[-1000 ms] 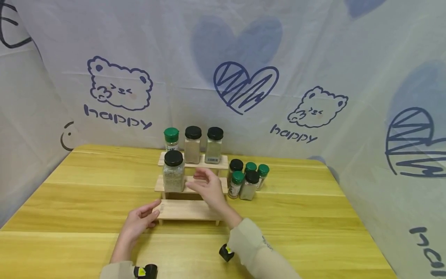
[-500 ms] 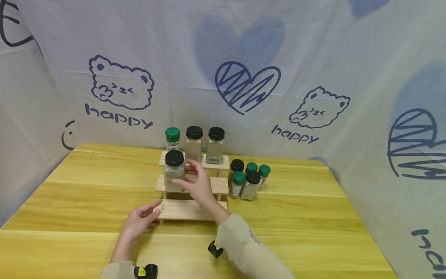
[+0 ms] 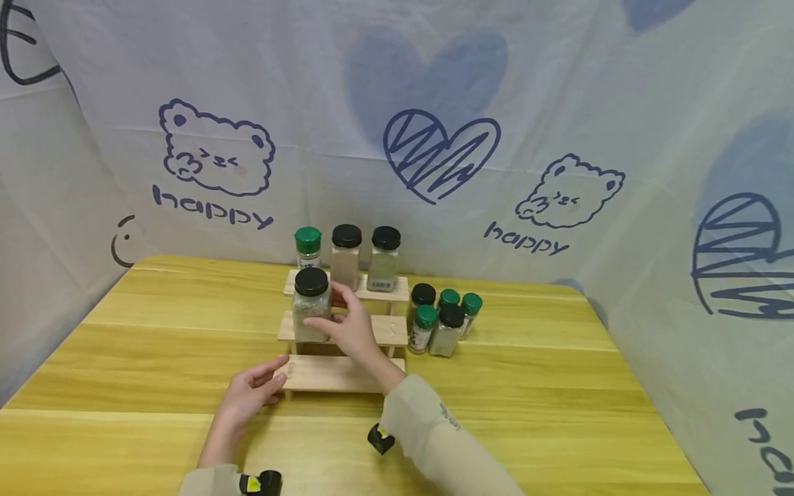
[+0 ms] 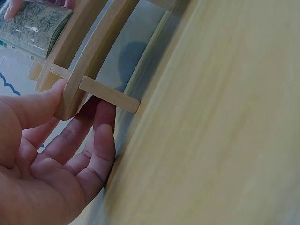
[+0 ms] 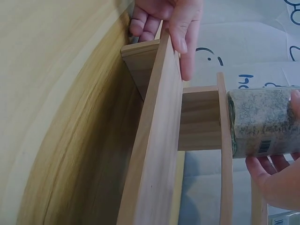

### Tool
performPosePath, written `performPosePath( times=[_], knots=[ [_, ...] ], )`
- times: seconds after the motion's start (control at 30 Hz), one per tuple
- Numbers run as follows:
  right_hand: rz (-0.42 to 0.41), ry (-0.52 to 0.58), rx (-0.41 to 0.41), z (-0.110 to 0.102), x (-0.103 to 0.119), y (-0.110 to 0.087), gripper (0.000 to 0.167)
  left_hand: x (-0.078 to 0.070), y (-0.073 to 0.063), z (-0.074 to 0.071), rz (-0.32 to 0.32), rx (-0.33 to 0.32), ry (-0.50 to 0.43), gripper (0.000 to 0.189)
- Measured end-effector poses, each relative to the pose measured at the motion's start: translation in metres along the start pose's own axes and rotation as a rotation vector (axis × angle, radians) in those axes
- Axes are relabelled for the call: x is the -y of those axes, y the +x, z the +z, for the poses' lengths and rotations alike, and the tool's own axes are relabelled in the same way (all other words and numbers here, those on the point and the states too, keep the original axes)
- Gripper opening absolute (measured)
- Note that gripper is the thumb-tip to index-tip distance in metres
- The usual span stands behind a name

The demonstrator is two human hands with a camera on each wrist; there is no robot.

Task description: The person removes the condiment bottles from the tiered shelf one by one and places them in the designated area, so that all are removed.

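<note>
A large spice jar (image 3: 308, 303) with a black lid and pale green flakes stands upright at the left end of the middle tier of a three-step wooden rack (image 3: 338, 374). My right hand (image 3: 356, 332) holds this jar from its right side, thumb across the front and fingers partly hidden behind. The right wrist view shows the jar's base (image 5: 255, 124) against the tier. My left hand (image 3: 245, 396) grips the left end of the lowest tier. From the left wrist, the thumb (image 4: 44, 105) presses the board's end while the other fingers curl beneath it.
On the top tier are a green-lidded jar (image 3: 308, 242) and two black-lidded jars, one pinkish (image 3: 345, 265) and one greenish (image 3: 383, 265). Several smaller jars (image 3: 445, 334) with green or black lids cluster right of the rack on the wooden table (image 3: 533, 406). A printed cloth hangs behind.
My right hand has moved left from beside the jar and now holds it. The jar stays where it was on the middle tier. My left hand keeps its place on the rack.
</note>
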State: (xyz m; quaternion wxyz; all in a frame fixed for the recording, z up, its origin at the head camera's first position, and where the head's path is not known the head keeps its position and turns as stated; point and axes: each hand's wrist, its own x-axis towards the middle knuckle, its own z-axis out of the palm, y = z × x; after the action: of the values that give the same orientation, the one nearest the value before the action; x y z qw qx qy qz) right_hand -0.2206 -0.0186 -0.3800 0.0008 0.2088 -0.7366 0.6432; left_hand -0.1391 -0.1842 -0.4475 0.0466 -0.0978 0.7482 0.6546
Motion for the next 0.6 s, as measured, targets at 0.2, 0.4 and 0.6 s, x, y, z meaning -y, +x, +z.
performPosePath(
  times=[0.2,0.4,0.6],
  knots=[
    [-0.003,0.003,-0.019,-0.004,0.001,-0.002,0.058,0.000,0.001,0.001,0.000,0.002,-0.001,0.041],
    [-0.039,-0.037,-0.054,-0.007,0.000,-0.007,0.056,0.000,0.002,0.001,-0.002,0.003,-0.002,0.041],
    [-0.045,-0.040,-0.077,-0.015,0.000,-0.015,0.058,-0.001,0.000,0.001,-0.003,0.004,-0.009,0.041]
  ],
)
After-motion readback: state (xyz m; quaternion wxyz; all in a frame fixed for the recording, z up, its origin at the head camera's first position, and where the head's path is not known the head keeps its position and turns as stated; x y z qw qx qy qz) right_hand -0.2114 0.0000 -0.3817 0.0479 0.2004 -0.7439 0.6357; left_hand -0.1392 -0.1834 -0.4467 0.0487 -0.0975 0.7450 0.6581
